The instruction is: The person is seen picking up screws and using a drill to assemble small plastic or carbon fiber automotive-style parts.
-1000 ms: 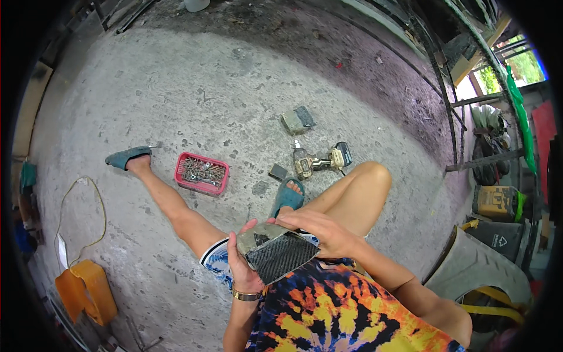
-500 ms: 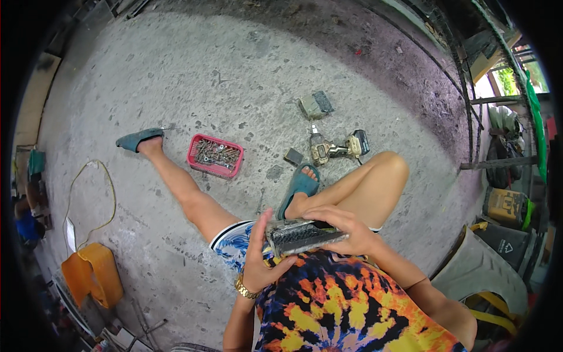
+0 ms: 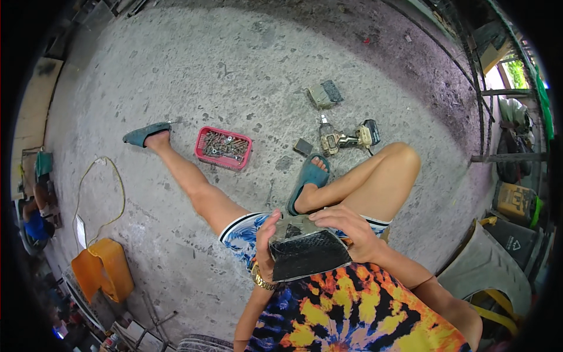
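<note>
Between my two hands, above my lap, is a boxy block (image 3: 311,255) with a black textured face and a greyish top; its surface shines like clear plastic wrap. My left hand (image 3: 267,245) grips its left side, thumb hidden. My right hand (image 3: 347,227) clasps the right end, with fingers over the top edge. On the floor ahead lie a cordless impact driver (image 3: 343,141), a small dark square piece (image 3: 302,146) and a greenish-grey block (image 3: 324,94) with a dark rough end. Left of them, a pink basket (image 3: 201,155) holds loose bolts and nuts.
My sandalled feet flank the basket on the concrete floor (image 3: 176,70). A cut orange plastic container (image 3: 111,273) and a yellowish cord (image 3: 124,199) lie at left. On the right are a grey plastic chair (image 3: 489,267) and a metal rack (image 3: 507,158). Another person (image 3: 40,217) sits far left.
The block has been tilted in my hands, so its broad black face now shows more fully. Both hands stay on it. The view has shifted slightly.
</note>
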The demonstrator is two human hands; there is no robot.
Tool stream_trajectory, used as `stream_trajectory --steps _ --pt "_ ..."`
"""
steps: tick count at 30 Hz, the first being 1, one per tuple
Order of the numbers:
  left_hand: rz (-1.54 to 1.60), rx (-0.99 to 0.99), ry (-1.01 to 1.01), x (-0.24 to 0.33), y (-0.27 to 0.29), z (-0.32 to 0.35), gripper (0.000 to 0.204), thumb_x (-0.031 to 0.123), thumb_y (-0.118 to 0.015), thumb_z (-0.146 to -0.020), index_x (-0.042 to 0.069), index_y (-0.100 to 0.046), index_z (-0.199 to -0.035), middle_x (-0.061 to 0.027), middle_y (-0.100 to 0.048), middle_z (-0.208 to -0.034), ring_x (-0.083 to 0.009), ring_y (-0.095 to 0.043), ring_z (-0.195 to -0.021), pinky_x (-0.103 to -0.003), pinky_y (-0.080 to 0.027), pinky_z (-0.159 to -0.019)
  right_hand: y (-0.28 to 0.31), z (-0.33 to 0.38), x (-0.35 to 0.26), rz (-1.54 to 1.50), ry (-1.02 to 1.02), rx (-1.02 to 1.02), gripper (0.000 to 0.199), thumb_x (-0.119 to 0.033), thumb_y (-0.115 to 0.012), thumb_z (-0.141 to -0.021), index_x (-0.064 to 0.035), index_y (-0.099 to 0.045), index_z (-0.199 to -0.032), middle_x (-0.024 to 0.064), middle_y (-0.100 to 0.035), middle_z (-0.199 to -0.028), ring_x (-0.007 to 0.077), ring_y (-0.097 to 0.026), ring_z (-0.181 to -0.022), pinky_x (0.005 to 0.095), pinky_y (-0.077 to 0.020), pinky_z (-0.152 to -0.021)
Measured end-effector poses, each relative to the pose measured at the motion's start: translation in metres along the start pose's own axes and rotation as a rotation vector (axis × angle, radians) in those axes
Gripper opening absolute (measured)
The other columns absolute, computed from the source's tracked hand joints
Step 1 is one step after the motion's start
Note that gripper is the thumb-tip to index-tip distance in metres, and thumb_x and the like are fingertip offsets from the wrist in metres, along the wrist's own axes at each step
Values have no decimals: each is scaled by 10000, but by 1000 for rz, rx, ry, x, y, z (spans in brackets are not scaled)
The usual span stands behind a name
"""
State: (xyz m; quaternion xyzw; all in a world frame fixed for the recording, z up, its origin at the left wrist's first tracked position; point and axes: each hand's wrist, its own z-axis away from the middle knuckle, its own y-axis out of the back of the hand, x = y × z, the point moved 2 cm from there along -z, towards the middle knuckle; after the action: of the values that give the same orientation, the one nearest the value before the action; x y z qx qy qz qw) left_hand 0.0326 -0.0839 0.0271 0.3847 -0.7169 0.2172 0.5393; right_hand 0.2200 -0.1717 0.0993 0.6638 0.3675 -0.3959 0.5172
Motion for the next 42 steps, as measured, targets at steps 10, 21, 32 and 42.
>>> stream_trajectory --steps 10,21,32,42 --pt "-39 31 1 -6 -4 7 585 119 -724 -815 70 -398 -1298 -253 -506 -1303 -387 -521 -1216 -489 -416 -1026 3 10 4 28 1 30 550 -113 -773 -701 9 -552 -1190 165 -604 -1209 324 -593 -1101 423 -449 -960" --pt "77 41 121 -5 -1 5 769 388 -741 -814 104 -312 -1384 -224 -420 -1390 -371 -424 -1298 -486 -338 -1072 19 10 24 -504 -203 -300 801 -120 -777 -767 -71 -362 -1450 133 -367 -1489 260 -410 -1332 406 -380 -1066" --pt "288 181 556 -7 -15 9 711 203 -776 -796 14 -359 -1340 -194 -461 -1360 -265 -481 -1208 -382 -402 -1013 -3 13 45 -516 -386 -261 739 -162 -821 -730 -87 -470 -1376 77 -463 -1410 203 -470 -1257 369 -450 -1006" --pt "273 149 558 -3 -15 4 611 158 -741 -814 -11 -434 -1315 -163 -488 -1339 -235 -486 -1204 -348 -393 -1020 -6 20 40 -506 -473 -241 708 -141 -809 -748 -92 -472 -1369 74 -498 -1361 172 -507 -1204 335 -504 -940"
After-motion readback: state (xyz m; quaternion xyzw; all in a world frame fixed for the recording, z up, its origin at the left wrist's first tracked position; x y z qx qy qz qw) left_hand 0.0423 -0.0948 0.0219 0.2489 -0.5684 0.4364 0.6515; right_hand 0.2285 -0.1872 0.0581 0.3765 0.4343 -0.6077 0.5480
